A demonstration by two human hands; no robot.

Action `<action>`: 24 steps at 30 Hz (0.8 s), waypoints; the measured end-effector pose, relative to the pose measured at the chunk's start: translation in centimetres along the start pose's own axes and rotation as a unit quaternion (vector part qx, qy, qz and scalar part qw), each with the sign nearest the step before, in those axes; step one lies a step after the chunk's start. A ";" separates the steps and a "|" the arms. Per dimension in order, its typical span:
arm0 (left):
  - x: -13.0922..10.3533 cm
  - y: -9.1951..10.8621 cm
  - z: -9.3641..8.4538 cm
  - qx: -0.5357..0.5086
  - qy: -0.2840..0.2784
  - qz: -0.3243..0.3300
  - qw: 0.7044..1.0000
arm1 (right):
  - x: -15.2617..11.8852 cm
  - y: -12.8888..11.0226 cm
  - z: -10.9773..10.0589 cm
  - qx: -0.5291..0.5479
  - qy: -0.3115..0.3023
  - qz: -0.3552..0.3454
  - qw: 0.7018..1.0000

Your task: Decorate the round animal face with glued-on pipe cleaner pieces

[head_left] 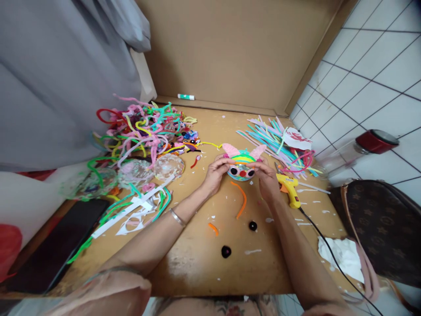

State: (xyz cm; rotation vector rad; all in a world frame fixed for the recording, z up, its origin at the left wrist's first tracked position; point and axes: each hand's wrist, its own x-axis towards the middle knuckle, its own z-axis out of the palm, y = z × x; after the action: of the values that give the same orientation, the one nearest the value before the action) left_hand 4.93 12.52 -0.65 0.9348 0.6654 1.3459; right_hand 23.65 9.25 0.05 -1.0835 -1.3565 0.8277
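Both of my hands hold a small round craft figure [242,172] above the middle of the table. It has pink ears, green and yellow bands on top, black-and-white eyes and a red nose. My left hand [217,173] pinches its left side, and my right hand [265,175] grips its right side near the upper edge. Below the figure lie a curved orange pipe cleaner [243,201] and a short orange piece [213,228]. Two black round pieces, one [253,225] nearer the figure and another [226,251] closer to me, rest on the wood.
A tangled pipe-cleaner pile [141,131] and clear plastic pieces [169,166] lie left. Straight strips [263,134], a yellow glue gun [289,189] with its cord, a tissue [342,256] and a brown bag [384,228] are right. A black phone [55,245] lies front left.
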 end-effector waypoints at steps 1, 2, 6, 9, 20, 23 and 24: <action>0.0 0.0 0.0 0.000 0.000 0.002 1.000 | 0.0 0.0 0.0 -0.002 0.000 0.001 1.000; 0.0 0.1 0.0 0.002 0.002 0.005 1.000 | 0.0 -0.1 0.0 -0.005 0.000 0.002 1.000; -0.1 0.2 0.1 0.014 0.004 0.003 1.000 | 0.0 -0.1 0.0 -0.014 0.005 0.004 1.000; -0.2 0.2 0.2 0.016 0.005 0.000 1.000 | 0.1 0.1 -0.1 -0.012 0.004 0.003 1.000; -0.1 -0.1 0.0 0.007 0.003 0.009 1.000 | 0.2 -1.2 0.9 0.086 0.060 0.045 0.993; 0.0 -0.2 0.0 0.013 0.003 0.017 1.000 | 0.2 -1.1 0.9 0.080 0.054 0.048 0.994; 0.0 -0.2 0.0 0.016 0.004 0.019 1.000 | 0.2 -1.0 0.8 0.073 0.049 0.047 0.995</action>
State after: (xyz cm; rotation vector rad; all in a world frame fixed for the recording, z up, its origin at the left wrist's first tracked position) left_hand 4.99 12.53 -0.80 0.9720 0.6805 1.3763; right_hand 22.73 9.18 0.99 -1.0662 -1.1517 0.9159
